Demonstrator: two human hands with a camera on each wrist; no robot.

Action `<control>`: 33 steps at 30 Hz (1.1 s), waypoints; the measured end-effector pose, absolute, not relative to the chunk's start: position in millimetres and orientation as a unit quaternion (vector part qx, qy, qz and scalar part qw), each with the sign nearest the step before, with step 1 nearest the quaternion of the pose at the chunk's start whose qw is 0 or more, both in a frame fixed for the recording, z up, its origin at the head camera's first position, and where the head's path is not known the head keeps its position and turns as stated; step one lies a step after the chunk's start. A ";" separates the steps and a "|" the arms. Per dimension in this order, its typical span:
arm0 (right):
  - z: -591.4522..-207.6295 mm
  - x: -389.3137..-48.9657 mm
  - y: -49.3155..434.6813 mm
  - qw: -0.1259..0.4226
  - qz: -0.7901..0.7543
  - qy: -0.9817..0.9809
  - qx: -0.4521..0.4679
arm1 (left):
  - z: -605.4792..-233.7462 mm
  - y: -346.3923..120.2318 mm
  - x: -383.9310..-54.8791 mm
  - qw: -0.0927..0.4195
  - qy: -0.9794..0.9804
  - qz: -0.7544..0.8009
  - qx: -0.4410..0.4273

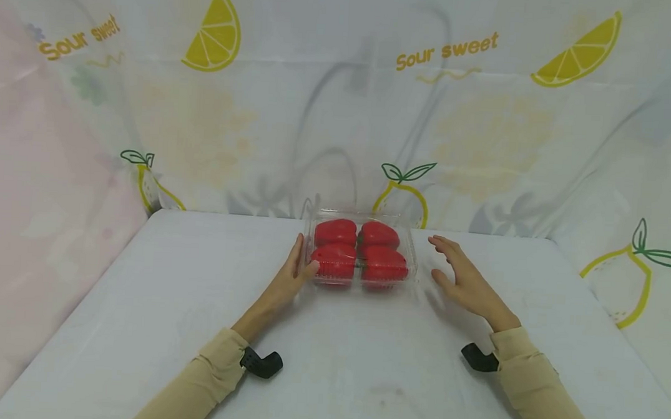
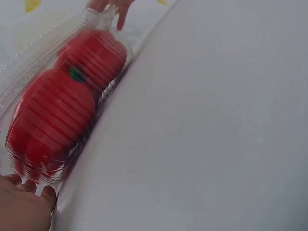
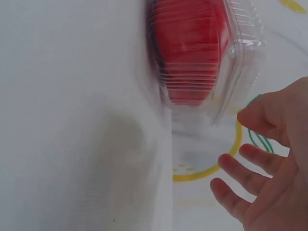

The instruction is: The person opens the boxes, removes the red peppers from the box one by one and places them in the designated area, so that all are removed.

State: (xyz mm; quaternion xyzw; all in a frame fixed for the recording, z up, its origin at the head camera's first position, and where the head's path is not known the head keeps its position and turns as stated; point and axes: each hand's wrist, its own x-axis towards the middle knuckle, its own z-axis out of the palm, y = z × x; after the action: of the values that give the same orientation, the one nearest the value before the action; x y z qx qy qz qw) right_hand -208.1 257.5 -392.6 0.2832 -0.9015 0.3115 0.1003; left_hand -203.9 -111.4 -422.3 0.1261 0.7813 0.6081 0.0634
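A clear plastic clamshell box (image 1: 364,215) sits toward the back of the white table. Inside it lie several red bell peppers (image 1: 334,261) in two rows, with a bit of green stem (image 2: 76,74) showing through the plastic. My left hand (image 1: 280,283) is against the box's left side, thumb at the front corner and fingers extended along the wall; its fingertips touch the box end in the left wrist view. To the right, my right hand (image 1: 469,287) hovers apart from the box, fingers spread and slightly bent, holding nothing.
The white tabletop (image 1: 351,360) spreads in front of the box. Behind it hangs a pale cloth (image 1: 317,109) printed with lemons and lettering. A black wrist device (image 1: 261,362) sits at the left cuff and another black device (image 1: 479,358) at the right cuff.
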 end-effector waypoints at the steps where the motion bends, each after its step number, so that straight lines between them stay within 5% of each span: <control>1: -391.9 -208.6 256.5 0.102 0.320 -0.896 0.290 | -422.4 -111.1 -203.4 0.064 0.782 0.607 0.123; 22: -373.8 -186.6 218.6 0.068 0.272 -0.915 0.291 | -428.4 -110.2 -201.7 0.050 0.829 0.547 0.103; 33: -383.6 -184.4 206.0 0.170 0.176 -0.915 0.320 | -428.7 -108.4 -200.6 0.043 0.829 0.549 0.103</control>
State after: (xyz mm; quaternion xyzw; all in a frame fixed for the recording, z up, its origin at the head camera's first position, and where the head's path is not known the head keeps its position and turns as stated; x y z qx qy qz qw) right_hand -184.4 206.0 -383.6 0.3204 -0.9153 0.1756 0.1698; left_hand -200.6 -108.4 -428.7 0.1027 0.8285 0.5488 0.0426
